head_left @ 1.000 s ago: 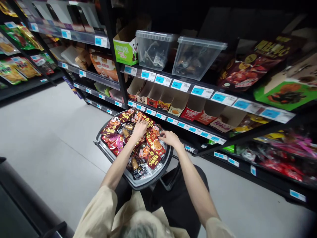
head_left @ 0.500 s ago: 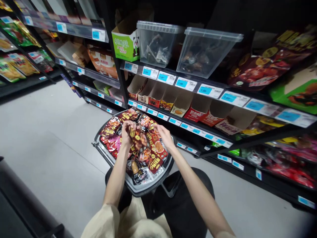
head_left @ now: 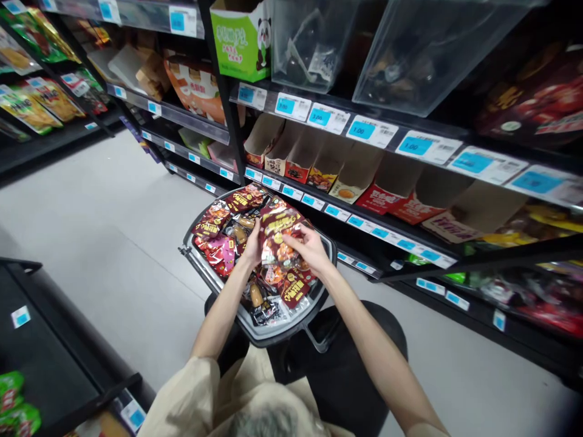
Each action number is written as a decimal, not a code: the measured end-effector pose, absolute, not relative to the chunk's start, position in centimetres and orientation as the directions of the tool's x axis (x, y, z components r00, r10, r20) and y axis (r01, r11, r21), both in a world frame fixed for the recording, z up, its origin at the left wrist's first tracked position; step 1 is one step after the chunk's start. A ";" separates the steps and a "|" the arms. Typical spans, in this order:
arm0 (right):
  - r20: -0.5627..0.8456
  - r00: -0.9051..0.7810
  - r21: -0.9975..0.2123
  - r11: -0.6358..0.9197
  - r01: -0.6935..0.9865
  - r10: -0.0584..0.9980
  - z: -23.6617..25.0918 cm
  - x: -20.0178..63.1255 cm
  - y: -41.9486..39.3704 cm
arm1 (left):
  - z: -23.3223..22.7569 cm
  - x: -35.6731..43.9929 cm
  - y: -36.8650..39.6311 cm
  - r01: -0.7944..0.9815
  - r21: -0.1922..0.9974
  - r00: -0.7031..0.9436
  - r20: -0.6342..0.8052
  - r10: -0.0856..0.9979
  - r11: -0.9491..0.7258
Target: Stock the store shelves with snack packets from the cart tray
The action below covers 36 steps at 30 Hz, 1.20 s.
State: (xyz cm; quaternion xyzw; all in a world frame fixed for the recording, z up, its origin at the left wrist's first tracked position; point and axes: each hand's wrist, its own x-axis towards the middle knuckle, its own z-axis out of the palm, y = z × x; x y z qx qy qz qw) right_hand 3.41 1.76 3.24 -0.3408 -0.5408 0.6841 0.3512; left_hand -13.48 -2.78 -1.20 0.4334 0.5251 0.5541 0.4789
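We face a tall black metal shelving unit (head_left: pixel 230 130) whose shelf edges carry rows of small blue-and-white paper price tags (head_left: pixel 362 130). Beneath it spreads a smooth, pale grey floor (head_left: pixel 91 243), matte and flat. On the top shelf we see two clear, boxy plastic bins (head_left: pixel 410 67) with slanted walls, and beside them a bright green cardboard carton printed with a panda (head_left: pixel 241 39). One shelf lower stands a row of open-topped cardboard display trays with red and orange fronts (head_left: pixel 346 182), their brown insides bare and angular.

In front of us sits a dark grey, rounded plastic shopping basket (head_left: pixel 214 282), its rim smooth and thick. It is heaped with glossy, crinkled foil snack packets in red, maroon and yellow (head_left: pixel 214 227), lying flat and overlapping.

Above the middle of that heap we hold a dark red, shiny foil snack packet with yellow lettering (head_left: pixel 279 226), tilted toward the shelves. Our left hand (head_left: pixel 252 246) grips its left edge with the fingers curled shut on the foil. Our right hand (head_left: pixel 310 247) pinches its right side between thumb and fingers, with the other fingers bent loosely. The packet stays just over the basket, near the other packets; we cannot tell whether it touches them.
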 end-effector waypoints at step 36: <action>-0.129 -0.423 -0.623 -0.405 -0.669 0.897 4.3 7.1 4.6 | 0.0 -14.0 -2.9 -0.899 0.437 -0.086 -0.242 0.966 0.030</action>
